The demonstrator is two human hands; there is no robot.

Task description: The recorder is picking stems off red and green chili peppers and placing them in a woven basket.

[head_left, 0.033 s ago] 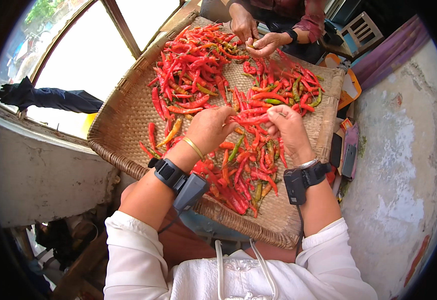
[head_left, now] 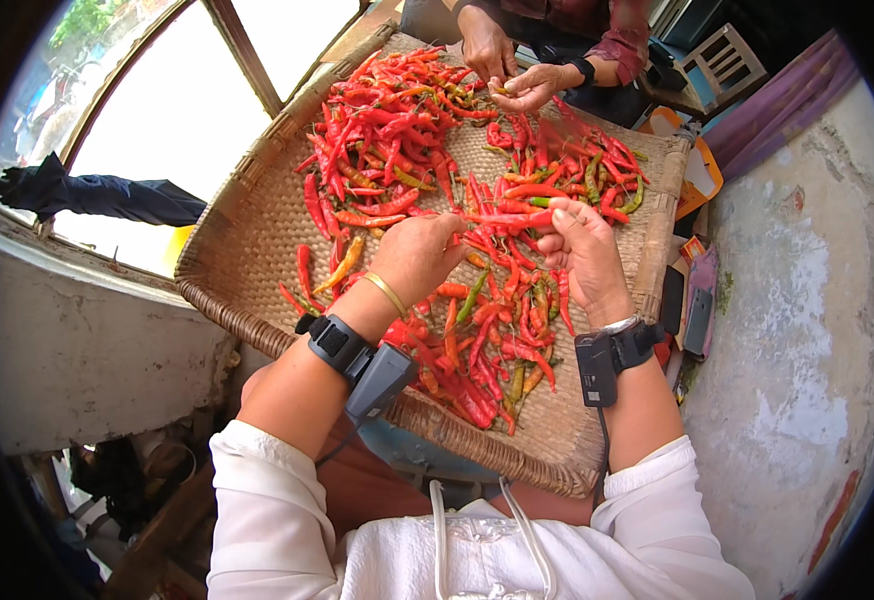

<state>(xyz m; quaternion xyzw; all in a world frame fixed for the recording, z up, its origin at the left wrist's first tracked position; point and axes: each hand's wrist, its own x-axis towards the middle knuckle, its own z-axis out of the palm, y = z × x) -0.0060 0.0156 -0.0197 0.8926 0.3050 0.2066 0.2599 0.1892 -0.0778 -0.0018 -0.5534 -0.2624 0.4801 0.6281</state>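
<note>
Between my hands is a long red chili pepper (head_left: 513,219), its right end pinched in the fingers of my right hand (head_left: 589,255). The pepper's left end lies close by the fingertips of my left hand (head_left: 419,258). That hand is closed in a pinch, and what it holds, if anything, is hidden. Both hands hover over a wide woven basket tray (head_left: 247,240). A large heap of red chilies (head_left: 382,130) fills its far left side. Another pile of chilies (head_left: 482,350), mostly red with some green and orange, lies near my wrists.
Across the tray, another person's hands (head_left: 522,85) handle something small. A window with a dark folded umbrella (head_left: 122,197) is on the left. To the right stands a worn plaster wall (head_left: 787,300), with a phone-like dark object (head_left: 698,322) beside the tray.
My right hand has shifted slightly right and up with the red chili pepper, whose left end now sits above my left fingertips. My left hand has barely moved.
</note>
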